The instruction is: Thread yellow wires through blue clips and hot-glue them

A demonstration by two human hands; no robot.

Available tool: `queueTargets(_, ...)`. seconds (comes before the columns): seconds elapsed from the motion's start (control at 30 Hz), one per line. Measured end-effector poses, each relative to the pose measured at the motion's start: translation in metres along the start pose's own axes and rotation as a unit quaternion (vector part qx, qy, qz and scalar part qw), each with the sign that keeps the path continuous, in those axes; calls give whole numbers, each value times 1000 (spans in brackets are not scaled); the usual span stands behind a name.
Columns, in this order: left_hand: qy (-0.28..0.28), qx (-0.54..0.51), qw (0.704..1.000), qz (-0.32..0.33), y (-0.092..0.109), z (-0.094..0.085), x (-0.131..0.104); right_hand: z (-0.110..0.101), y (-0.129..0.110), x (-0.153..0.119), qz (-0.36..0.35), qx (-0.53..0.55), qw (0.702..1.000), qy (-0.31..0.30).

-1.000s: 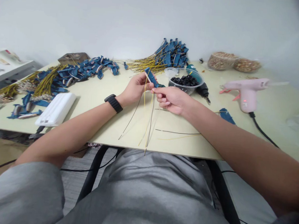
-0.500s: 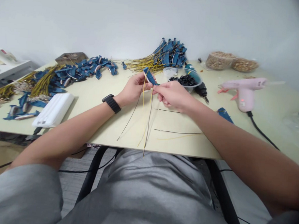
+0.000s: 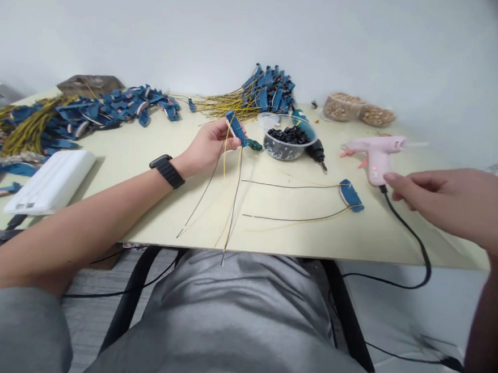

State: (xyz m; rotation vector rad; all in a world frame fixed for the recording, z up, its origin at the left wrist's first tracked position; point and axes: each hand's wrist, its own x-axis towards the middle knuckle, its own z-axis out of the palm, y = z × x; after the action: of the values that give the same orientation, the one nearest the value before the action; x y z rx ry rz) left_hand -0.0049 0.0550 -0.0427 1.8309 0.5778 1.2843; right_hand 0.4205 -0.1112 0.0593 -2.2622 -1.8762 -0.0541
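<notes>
Fingers of our left hand pinch a blue strip, yellow-black wires reaching the bench edge; our right hand hangs unclenched beside a glue gun.

On the table over there, the tub has small pieces in it. Behind it, leftward, I see a wired bundle; well left, a power bank; well right, a glue gun; before it, rightward, a loose wired part.

A plain pale wall rises behind the cream table. Grey floor shows beneath. The light is soft.
</notes>
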Motion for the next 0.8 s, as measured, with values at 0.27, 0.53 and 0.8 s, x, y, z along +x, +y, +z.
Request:
queueTargets(0.27, -19, 4, 1000, 0, 6, 6, -5, 7, -4, 10, 68, -7, 998, 3)
queueTargets(0.53, -21, -5, 1000, -12, 8, 7, -5, 4, -74, 3, -121, 23, 992, 21)
queueTargets(0.8, -32, 11, 999, -9, 14, 7, -7, 12, -138, 20, -243, 104, 964, -16)
